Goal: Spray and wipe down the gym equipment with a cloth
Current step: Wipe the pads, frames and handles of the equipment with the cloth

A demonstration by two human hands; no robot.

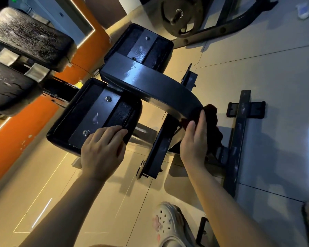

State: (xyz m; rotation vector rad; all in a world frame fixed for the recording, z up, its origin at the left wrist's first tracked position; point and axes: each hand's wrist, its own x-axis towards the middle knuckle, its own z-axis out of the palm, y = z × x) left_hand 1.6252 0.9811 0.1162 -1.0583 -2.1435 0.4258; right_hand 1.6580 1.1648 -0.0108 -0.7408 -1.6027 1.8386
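The left hand (103, 148) is reaching up from below, its fingers lying flat and together on the edge of the near black pad (95, 114). To its right, the right hand (194, 139) is pressing a dark cloth (210, 120) against the curved black frame bar (161, 88), fingers wrapped round the cloth.

Tiled floor (257, 72): machine base bar (239, 139), white clog (169, 223).
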